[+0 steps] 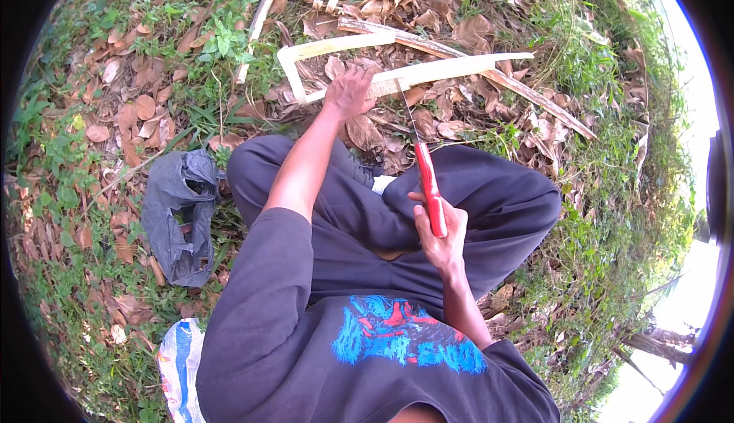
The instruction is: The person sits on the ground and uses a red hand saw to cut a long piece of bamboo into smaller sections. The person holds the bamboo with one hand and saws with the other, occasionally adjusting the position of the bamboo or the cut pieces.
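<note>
As the person sits cross-legged in dark trousers, I see a pale wooden frame low over the ground just beyond them. It is creamy and smooth-looking, with sharp corners at its left end and one long side running rightward to a tapered tip; whether it is folded or jointed I cannot tell. A rough brown stick, also beyond the trousers, slants beneath that long side and crosses its way. Dry leaves litter the soil ahead of the trousers. Left of the trousers slumps a grey plastic bag, and farther back on that side is a white-and-blue sack. Past the trousers, the left hand is clamped over the frame's long side, fingers bent across it. Above the trousers, the right hand is closed round a red handle, whose thin blade reaches the long side near the left hand.
</note>
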Demonstrator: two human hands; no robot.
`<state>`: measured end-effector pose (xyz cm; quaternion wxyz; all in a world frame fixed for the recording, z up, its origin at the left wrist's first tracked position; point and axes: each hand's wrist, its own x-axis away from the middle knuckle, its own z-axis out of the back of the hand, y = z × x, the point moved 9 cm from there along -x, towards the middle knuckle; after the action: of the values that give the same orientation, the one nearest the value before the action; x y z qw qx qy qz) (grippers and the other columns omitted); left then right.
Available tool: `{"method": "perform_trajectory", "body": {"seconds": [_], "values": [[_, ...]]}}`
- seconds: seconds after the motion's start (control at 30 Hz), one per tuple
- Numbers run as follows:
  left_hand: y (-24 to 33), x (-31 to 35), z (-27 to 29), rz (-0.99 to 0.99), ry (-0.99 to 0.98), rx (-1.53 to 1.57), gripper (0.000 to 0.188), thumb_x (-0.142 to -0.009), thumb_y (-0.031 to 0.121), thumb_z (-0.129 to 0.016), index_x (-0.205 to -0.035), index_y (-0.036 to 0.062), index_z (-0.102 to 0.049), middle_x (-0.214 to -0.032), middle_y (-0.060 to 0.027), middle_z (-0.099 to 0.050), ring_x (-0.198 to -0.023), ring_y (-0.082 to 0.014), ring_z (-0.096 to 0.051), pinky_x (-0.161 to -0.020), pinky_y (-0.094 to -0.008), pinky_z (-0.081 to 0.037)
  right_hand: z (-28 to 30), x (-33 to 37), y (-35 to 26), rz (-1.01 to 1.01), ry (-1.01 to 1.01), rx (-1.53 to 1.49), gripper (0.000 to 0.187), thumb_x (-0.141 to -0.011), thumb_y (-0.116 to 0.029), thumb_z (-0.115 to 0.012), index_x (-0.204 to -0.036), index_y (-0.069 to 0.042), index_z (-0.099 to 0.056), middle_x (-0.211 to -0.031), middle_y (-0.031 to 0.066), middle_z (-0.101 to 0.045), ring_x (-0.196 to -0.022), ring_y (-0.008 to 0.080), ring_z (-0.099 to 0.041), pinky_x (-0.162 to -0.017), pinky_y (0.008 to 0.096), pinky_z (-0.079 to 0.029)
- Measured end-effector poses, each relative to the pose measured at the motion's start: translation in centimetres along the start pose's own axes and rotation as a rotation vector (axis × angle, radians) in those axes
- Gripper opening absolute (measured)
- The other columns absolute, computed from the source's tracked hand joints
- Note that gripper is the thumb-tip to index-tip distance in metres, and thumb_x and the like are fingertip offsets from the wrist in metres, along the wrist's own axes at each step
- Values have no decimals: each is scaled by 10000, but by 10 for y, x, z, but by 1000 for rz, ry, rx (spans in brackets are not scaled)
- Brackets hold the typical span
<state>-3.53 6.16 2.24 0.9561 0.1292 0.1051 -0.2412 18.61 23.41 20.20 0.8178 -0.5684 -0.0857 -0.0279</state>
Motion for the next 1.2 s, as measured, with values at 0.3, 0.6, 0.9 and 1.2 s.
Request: {"method": "perform_trajectory", "body": {"seconds": [0.3,0.6,0.9,1.2], "values": [[-9,-2,-3,110,29,120,484,-931,422,-641,-1257,70,-574,-948,-156,-715,-896,-302,-721,-786,-407,-594,7,-9,5,-52,-30,67,190,-937,-102,-616,-1069,9,-695,-564,35,-567,-512,64,-537,-527,246,-441],[-16,-5,-23,142,-51,34,393,-1026,437,-502,-1157,76,-589,-887,-136,-728,-722,-266,-738,-580,-390,-606,-3,-8,-4,-14,-20,73,188,-939,-70,-593,-1061,21,-704,-561,-10,-524,-509,43,-473,-513,233,-398],[-14,-6,-32,116,-95,-9,449,-1049,460,-427,-1152,37,-538,-899,-160,-724,-679,-262,-737,-529,-388,-606,7,-9,-4,-89,58,102,132,-916,-52,-588,-966,0,-699,-535,51,-500,-461,99,-473,-489,290,-407],[-18,-7,-37,113,-107,-35,444,-1057,451,-409,-1100,28,-537,-906,-172,-723,-691,-271,-742,-570,-398,-619,-2,-29,-1,-20,54,109,124,-924,-43,-573,-916,23,-678,-587,48,-533,-507,84,-466,-501,274,-396]]}}
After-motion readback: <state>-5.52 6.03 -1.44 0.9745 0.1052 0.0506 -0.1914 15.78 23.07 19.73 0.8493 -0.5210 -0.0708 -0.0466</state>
